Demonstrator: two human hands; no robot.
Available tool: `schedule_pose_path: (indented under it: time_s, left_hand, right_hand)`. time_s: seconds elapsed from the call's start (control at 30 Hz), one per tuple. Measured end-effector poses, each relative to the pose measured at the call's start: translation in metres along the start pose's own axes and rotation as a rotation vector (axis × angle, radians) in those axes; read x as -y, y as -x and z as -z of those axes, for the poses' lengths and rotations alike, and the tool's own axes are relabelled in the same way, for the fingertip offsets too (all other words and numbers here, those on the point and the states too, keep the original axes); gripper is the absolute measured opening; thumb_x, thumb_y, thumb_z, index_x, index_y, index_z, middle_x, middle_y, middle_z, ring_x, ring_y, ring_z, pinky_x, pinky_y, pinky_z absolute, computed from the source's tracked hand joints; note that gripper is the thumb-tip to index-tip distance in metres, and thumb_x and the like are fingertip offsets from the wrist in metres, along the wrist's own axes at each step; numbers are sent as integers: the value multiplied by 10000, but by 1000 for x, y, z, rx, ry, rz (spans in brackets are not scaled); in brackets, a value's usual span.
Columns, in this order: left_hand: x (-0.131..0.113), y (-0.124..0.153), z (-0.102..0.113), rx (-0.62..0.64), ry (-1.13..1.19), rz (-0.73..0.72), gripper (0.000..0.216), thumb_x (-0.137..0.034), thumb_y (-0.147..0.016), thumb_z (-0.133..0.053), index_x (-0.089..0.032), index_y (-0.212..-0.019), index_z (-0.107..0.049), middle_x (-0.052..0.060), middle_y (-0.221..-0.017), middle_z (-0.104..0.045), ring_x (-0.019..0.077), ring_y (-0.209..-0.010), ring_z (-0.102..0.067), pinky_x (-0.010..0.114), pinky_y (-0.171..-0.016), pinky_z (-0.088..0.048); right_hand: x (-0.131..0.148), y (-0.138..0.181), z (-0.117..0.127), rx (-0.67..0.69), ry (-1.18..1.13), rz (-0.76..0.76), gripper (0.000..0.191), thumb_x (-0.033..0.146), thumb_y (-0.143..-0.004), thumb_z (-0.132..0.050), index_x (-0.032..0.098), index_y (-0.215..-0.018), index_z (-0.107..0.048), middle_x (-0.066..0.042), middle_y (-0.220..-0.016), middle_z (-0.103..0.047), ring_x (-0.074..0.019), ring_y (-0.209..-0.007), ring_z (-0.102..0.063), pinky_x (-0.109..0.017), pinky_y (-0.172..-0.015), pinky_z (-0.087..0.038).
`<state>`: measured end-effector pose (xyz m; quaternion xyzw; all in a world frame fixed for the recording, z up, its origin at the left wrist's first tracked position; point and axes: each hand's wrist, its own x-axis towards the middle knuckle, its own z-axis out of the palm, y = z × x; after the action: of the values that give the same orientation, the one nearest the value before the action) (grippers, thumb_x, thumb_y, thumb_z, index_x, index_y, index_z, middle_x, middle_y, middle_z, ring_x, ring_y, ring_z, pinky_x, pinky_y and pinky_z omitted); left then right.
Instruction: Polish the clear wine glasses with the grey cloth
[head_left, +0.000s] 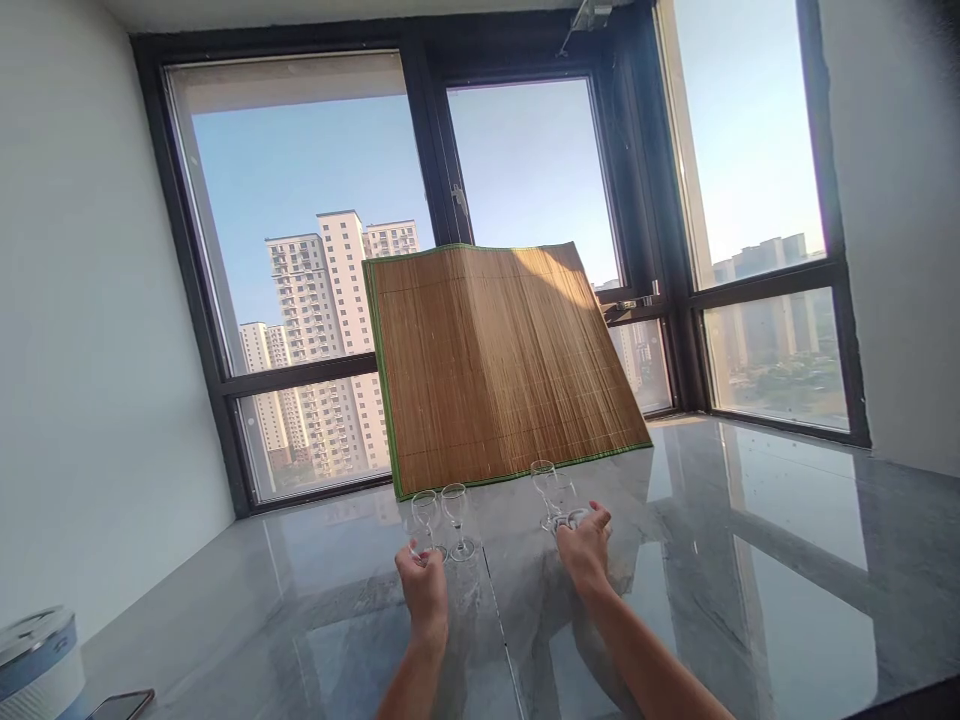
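Two small clear stemmed glasses stand side by side left of the tile seam. My left hand [424,592] is closed at the foot of the nearer-left stemmed glass [424,508]; the second glass [454,505] stands just right of it, apart from my fingers. To the right of the seam, my right hand [585,548] has its fingers curled at the foot of another stemmed glass [564,492]. Close behind that one is a further stemmed glass [543,480]. My fingers partly hide the feet of the held glasses, and the clear outlines overlap.
A bamboo mat [480,370] with green edging leans against the windows behind the glasses. The glossy grey tiled surface [330,610] has a dark seam [499,620]. At the lower left are a white and blue lidded cup [41,660] and a phone [124,706].
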<state>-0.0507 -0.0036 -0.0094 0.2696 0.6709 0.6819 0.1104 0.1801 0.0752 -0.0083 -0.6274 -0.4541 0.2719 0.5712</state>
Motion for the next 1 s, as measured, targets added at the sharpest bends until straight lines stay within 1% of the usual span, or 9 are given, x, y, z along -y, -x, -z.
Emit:
schedule_pose_path:
  time_s: [0.2,0.27,0.37,0.5,0.57,0.67,0.77,0.87,1.0]
  left_hand:
    - [-15,16,0,3,-8,-306,387,-249,-740,-535,-231,-1124,-489,-7,-859,-550,166,-755,-579,274,-697,-467]
    - [-17,22,0,27,-40,-394,371,-252,-752,-529,-223,-1120,-500,-5,-846,-552,172,-775,-587,276,-708,-470]
    - [-19,29,-1,73,-116,-467,354,-269,-791,-508,-212,-1140,-502,4,-848,-559,175,-773,-595,274,-701,-471]
    - [-16,35,-3,126,-285,-604,364,-243,-808,-493,-212,-1169,-524,16,-864,-585,192,-817,-605,313,-781,-473]
    - [-14,38,-5,167,-384,-693,401,-191,-784,-496,-221,-1179,-556,25,-909,-621,207,-892,-613,358,-891,-446]
    - [-10,41,-8,239,-519,-758,470,-130,-766,-480,-215,-1215,-589,58,-1054,-664,231,-1026,-607,390,-987,-391]
    - [-8,40,-8,247,-640,-764,536,-67,-748,-456,-194,-1247,-605,83,-1143,-662,246,-1114,-581,392,-1021,-352]
    - [-11,39,-5,239,-716,-751,576,-2,-739,-413,-202,-1235,-627,88,-1131,-664,236,-1126,-571,392,-1032,-314]
    - [-17,41,-1,230,-771,-732,572,24,-768,-384,-206,-1228,-633,95,-1106,-659,233,-1121,-561,413,-1036,-273]
  right_hand:
    - [11,11,-4,-178,-154,37,567,290,-690,-537,198,-1232,-399,-164,-1134,-497,-247,-735,-552,-344,-592,-393]
    - [16,15,-4,-218,-197,87,527,288,-705,-543,218,-1206,-395,-130,-1098,-503,-246,-768,-549,-341,-620,-403]
    - [22,22,-5,-198,-271,237,482,268,-735,-547,238,-1183,-372,-78,-1043,-517,-213,-774,-544,-326,-671,-433]
    - [22,35,-11,-25,-345,572,475,181,-731,-537,247,-1175,-382,-57,-1069,-551,-198,-879,-572,-349,-804,-475]
    - [19,42,-15,121,-330,723,515,130,-714,-530,246,-1196,-390,-74,-1123,-564,-210,-990,-580,-371,-872,-475]
    - [16,52,-17,339,-286,858,568,75,-693,-529,246,-1219,-397,-72,-1111,-597,-196,-973,-604,-348,-864,-488]
    - [18,59,-12,473,-244,914,564,52,-688,-533,247,-1204,-418,-46,-1047,-625,-173,-882,-612,-303,-806,-491]
    - [23,63,-6,530,-249,922,524,52,-693,-542,244,-1170,-444,-23,-990,-625,-152,-807,-591,-278,-767,-478]
    - [31,65,-3,562,-340,820,456,96,-705,-566,245,-1125,-470,-3,-939,-608,-133,-721,-556,-258,-697,-468]
